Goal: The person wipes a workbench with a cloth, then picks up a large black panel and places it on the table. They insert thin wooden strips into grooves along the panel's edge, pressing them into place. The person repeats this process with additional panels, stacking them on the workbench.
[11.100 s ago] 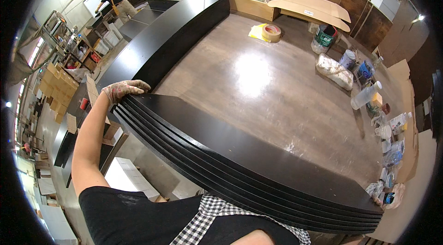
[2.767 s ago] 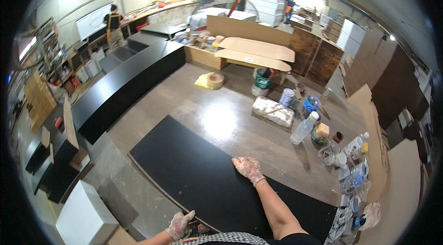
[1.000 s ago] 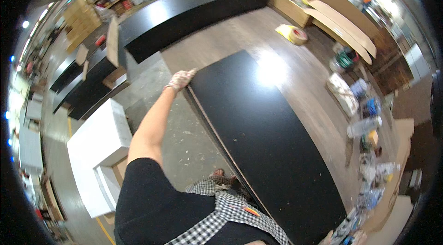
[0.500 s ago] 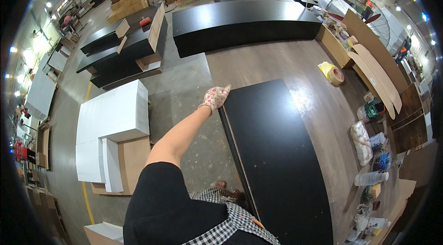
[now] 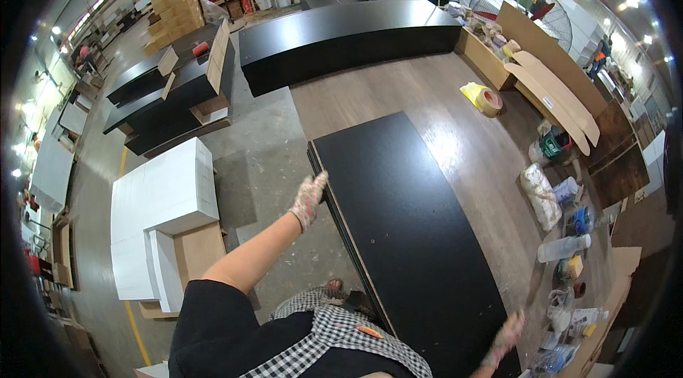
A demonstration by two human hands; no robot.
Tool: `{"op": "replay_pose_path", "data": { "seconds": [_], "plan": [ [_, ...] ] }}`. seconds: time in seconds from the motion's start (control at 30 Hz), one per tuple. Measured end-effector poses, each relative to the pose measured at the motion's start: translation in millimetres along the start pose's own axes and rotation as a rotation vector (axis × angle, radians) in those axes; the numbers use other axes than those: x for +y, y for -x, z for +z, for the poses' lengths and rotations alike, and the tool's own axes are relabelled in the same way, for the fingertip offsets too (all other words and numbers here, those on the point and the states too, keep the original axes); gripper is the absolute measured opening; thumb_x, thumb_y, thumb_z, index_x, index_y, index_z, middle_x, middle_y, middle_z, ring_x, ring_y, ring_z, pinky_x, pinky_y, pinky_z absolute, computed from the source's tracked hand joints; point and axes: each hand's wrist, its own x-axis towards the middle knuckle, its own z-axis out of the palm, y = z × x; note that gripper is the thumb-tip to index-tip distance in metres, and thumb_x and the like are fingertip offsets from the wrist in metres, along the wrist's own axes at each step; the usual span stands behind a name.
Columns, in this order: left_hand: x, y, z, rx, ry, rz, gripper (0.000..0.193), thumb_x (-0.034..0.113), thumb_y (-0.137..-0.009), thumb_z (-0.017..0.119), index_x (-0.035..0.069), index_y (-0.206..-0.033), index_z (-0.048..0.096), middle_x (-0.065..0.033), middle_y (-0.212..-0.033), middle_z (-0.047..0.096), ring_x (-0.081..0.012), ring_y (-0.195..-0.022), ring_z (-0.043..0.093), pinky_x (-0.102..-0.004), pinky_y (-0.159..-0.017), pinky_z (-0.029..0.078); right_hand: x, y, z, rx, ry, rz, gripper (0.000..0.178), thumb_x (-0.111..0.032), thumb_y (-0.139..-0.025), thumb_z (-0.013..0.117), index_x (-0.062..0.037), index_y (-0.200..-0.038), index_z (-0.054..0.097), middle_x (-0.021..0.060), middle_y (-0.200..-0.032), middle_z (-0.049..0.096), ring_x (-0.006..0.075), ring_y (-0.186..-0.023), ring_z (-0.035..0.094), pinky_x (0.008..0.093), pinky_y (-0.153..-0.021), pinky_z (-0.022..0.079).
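A long black panel [image 5: 402,229] lies flat on the brown work surface, with more dark board edges showing under its left side. My left hand [image 5: 309,200], in a pale flower-patterned glove, is beside the panel's left edge. Its fingers are stretched out along that edge, with nothing held in them. Low on the right, my right hand [image 5: 506,339] wears a similar glove and is over or beside the panel's right edge. Motion smears its fingers, so I cannot tell their shape or whether they touch the board.
Another black panel stack [image 5: 348,36] spans the far side. Tape [image 5: 489,102], a clear bottle [image 5: 564,248] and several containers line the right. White boxes [image 5: 163,214] stand on the left floor, near black cabinet parts [image 5: 171,93]. A standing fan [image 5: 523,15] is at the far right.
My left hand has left the panel's far left corner and come nearer along its left edge. My right hand has come into view at the lower right. The whole view has shifted slightly.
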Motion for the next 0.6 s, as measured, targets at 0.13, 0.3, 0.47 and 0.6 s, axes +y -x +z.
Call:
{"op": "replay_pose_path", "data": {
  "seconds": [0.13, 0.3, 0.47, 0.6],
  "plan": [
    [5.4, 39.5, 10.2, -0.122, -0.054, 0.008, 0.080, 0.052, -0.089, 0.069, -0.005, -0.140, 0.046, -0.0203, -0.134, 0.058, -0.0319, -0.123, 0.056, -0.0436, -0.100, 0.046, -120.8, -56.9, 82.4, -0.288, -0.021, -0.256, 0.051, -0.041, -0.103, 0.041, -0.0018, -0.126, 0.064, 0.0228, -0.128, 0.063, 0.0402, -0.121, 0.058, 0.0465, -0.103, 0.044],
    [29.7, 60.3, -3.0, -0.222, -0.133, -0.145, 0.082, 0.055, -0.083, 0.075, -0.005, -0.135, 0.052, -0.0205, -0.131, 0.061, -0.0333, -0.121, 0.059, -0.0442, -0.098, 0.049, -246.5, -68.6, 131.7, -0.457, -0.030, -0.407, 0.060, -0.049, -0.101, 0.040, 0.0021, -0.101, 0.072, 0.0267, -0.103, 0.069, 0.0459, -0.103, 0.063, 0.0521, -0.091, 0.047],
    [18.3, 36.2, -6.4, -0.186, -0.465, -0.001, 0.102, 0.068, -0.080, 0.070, -0.012, -0.139, 0.047, -0.0288, -0.141, 0.051, -0.0391, -0.132, 0.051, -0.0431, -0.104, 0.046, -274.3, -65.3, 146.4, -0.420, 0.112, -0.487, 0.061, -0.048, -0.101, 0.039, 0.0012, -0.095, 0.073, 0.0264, -0.097, 0.070, 0.0460, -0.097, 0.064, 0.0532, -0.087, 0.047],
    [8.4, 16.0, -7.4, -0.346, -0.704, 0.078, 0.109, 0.073, -0.082, 0.064, -0.018, -0.137, 0.043, -0.0359, -0.129, 0.056, -0.0440, -0.127, 0.053, -0.0441, -0.105, 0.045, -265.2, -70.6, 159.4, -0.372, 0.178, -0.481, 0.060, -0.048, -0.102, 0.038, 0.0004, -0.100, 0.073, 0.0267, -0.102, 0.069, 0.0465, -0.100, 0.063, 0.0537, -0.088, 0.047]
  ]
}}
